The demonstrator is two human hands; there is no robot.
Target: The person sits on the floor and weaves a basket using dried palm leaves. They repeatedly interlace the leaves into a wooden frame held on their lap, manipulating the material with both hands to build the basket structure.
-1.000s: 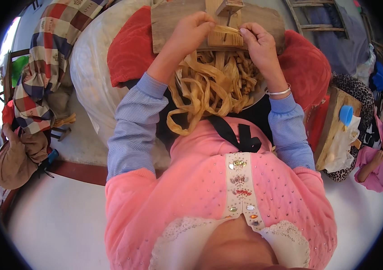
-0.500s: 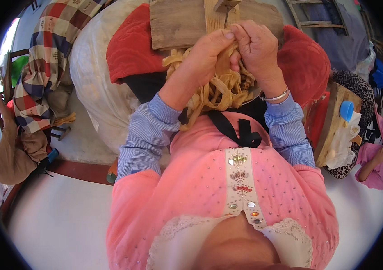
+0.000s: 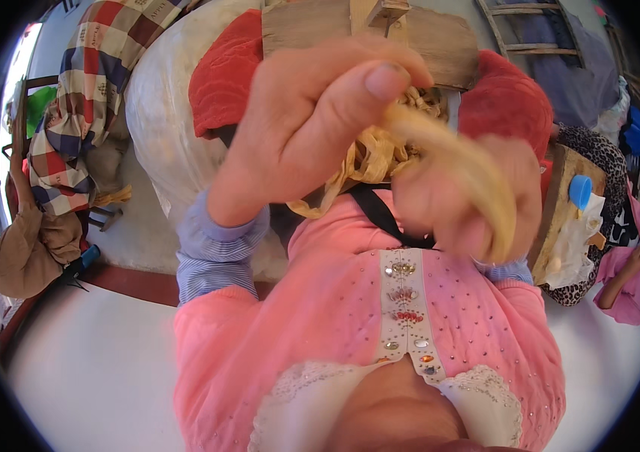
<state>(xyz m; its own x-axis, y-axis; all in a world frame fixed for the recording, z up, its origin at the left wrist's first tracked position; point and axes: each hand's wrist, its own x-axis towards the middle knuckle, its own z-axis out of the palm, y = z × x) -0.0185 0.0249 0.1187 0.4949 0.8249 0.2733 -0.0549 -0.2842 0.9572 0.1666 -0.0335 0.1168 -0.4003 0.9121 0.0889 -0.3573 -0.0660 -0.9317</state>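
Observation:
My left hand is raised close to the camera, thumb and fingers closed on one end of a pale yellow-tan, flat flexible strip. From there the strip arcs right and down, passing in front of my right hand. Motion smears the right hand, so its fingers and any grip on the strip cannot be made out. Below and between my hands, on my lap, lies a tangled heap of similar tan strips. Some of them trail toward my pink top. Past the heap is a wooden board with an upright wooden block.
Red padded cloth flanks the board on both sides. A large whitish sack stands at left. To the right, a wooden surface carries a blue cup and plastic. Other people sit at both edges, one in pink sleeves.
Both hands were together over the heap by the board. They have moved apart and up toward the camera, the right one rightward, with a strip now spanning from the left hand.

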